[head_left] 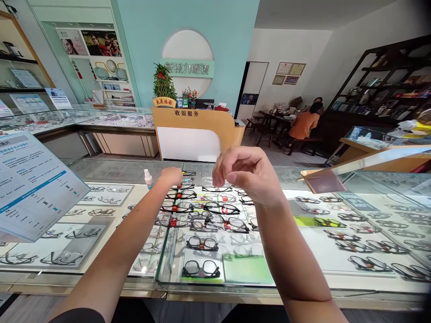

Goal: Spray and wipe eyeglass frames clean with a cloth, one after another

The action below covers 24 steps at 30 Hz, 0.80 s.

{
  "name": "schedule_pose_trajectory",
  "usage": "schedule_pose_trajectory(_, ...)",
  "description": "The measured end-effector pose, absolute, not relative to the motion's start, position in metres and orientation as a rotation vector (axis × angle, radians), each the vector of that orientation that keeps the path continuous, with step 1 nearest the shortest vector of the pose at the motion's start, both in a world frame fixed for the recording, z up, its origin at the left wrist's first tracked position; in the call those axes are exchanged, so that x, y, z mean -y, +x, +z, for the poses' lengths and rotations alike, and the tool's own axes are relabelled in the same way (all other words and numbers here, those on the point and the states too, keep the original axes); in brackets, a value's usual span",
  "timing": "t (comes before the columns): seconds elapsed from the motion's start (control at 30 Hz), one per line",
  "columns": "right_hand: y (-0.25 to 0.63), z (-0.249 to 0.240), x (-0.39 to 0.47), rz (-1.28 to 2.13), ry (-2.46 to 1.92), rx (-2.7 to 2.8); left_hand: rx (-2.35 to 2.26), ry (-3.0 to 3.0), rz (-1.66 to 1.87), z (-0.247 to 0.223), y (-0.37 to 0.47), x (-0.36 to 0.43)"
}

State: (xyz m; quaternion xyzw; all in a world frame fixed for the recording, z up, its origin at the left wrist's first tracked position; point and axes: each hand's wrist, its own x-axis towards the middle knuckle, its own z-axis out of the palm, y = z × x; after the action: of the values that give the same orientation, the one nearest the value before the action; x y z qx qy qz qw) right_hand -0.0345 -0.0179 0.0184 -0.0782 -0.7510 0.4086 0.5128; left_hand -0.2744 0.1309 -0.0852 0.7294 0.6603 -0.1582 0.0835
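Note:
My left hand [171, 176] is closed over the left back end of a column of eyeglasses, next to a dark pair of eyeglasses [189, 173]. Its fingertips are turned away from view, so what they grip, if anything, is hidden. Above the glass counter, my right hand [247, 172] hangs from a bent wrist with loosely curled fingers. A gap shows between thumb and index finger, and nothing visible is in it. Below the hands lie several black-framed eyeglasses [221, 207] with red tags. A white spray bottle [148, 178] stands left of my left hand.
A printed leaflet stand [37, 188] rises at the left. More eyeglasses [368, 264] lie in the right display case, by a tilted mirror-like panel [325, 181]. Beyond are a wooden cashier desk [195, 117] and a seated person in orange [305, 124].

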Motion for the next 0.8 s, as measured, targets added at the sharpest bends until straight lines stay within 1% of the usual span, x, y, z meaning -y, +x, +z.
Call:
schedule_pose_trajectory(0.27,-0.033,0.018,0.017,1.03,0.004,1.825,-1.969,2.157,-0.475,-0.084,-0.272,-0.129)
schedule_pose_trajectory(0.5,-0.033,0.017,0.019,1.098,0.011,1.808,-1.934,2.175,-0.402,-0.076,-0.279,-0.126)
schedule_pose_trajectory(0.63,-0.035,0.015,0.018,1.144,0.031,1.764,-1.924,2.223,-0.244,-0.061,-0.282,-0.118)
schedule_pose_trajectory(0.8,-0.035,0.016,0.02,1.154,0.064,1.769,-1.851,2.31,0.127,-0.027,-0.286,-0.095)
